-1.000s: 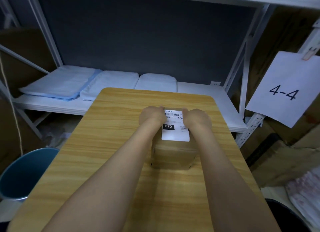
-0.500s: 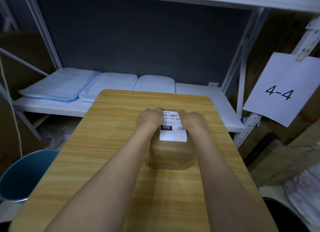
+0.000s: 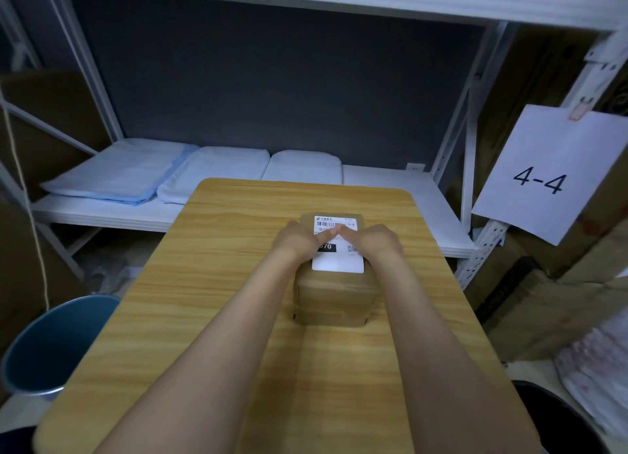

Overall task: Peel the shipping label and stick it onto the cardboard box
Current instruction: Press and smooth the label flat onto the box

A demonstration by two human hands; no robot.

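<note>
A small brown cardboard box (image 3: 334,300) stands in the middle of the wooden table (image 3: 221,283). A white shipping label (image 3: 338,261) with a barcode and a black "070" block lies flat on the box's top. My left hand (image 3: 299,239) rests on the label's left side, its index finger stretched toward the label's centre. My right hand (image 3: 377,241) rests on the right side, a fingertip meeting the left one near the barcode. Both hands press down on the label and hold nothing.
A white metal shelf (image 3: 390,188) behind the table carries folded white and blue bedding (image 3: 136,175). A blue bin (image 3: 51,345) stands on the floor at the left. A paper sign "4-4" (image 3: 547,175) hangs at the right above cardboard sheets (image 3: 560,304).
Both hands moved from the label's upper corners inward onto its face; the index fingers now meet at the centre. The label's top edge and barcode are uncovered.
</note>
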